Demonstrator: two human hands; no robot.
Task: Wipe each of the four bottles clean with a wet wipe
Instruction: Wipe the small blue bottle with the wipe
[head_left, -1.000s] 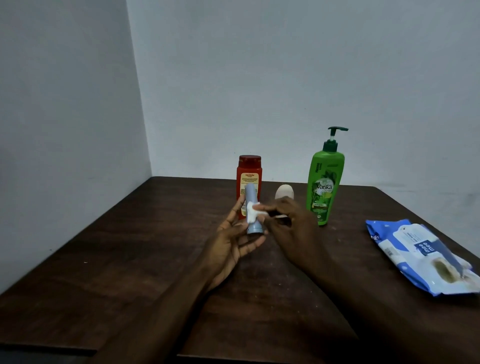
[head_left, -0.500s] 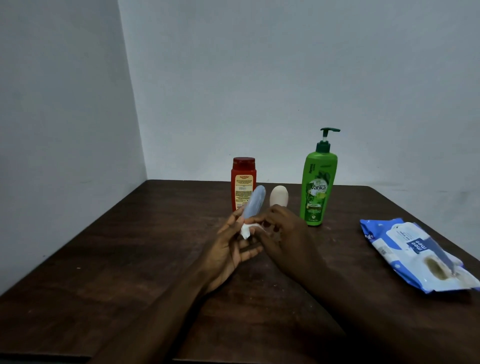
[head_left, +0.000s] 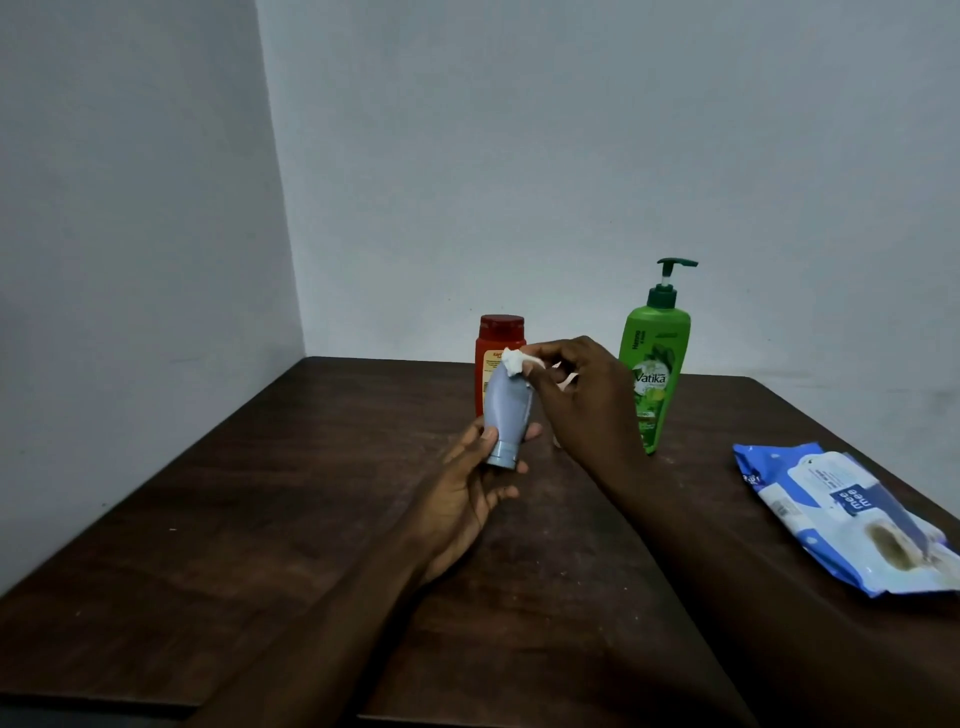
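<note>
Head view: L hand (head_left: 467, 483) grips the grey-blue bottle (head_left: 508, 410) by its cap end, fingers curled round it, clear of the table (head_left: 260, 519). R hand (head_left: 582, 400) pinches a wadded wet wipe (head_left: 514, 361) onto the bottle's tip, above the L grip. Red bottle (head_left: 493, 338) and green pump bottle (head_left: 654, 364) stand just beyond both hands, untouched; wipe pack (head_left: 841, 514) lies well right of the R hand. Judged mid-task, one bottle under the wipe; fourth bottle not seen, poss. hidden behind R hand.

One wide-angle head-worn view looks from above the near edge of the tabletop (head_left: 249, 519), facing forward and slightly down toward its far edge and the wall corner (head_left: 283, 208) behind the far left corner. It sits close: left hand (head_left: 467, 488) and right hand (head_left: 582, 400) appear mid-frame.
</note>
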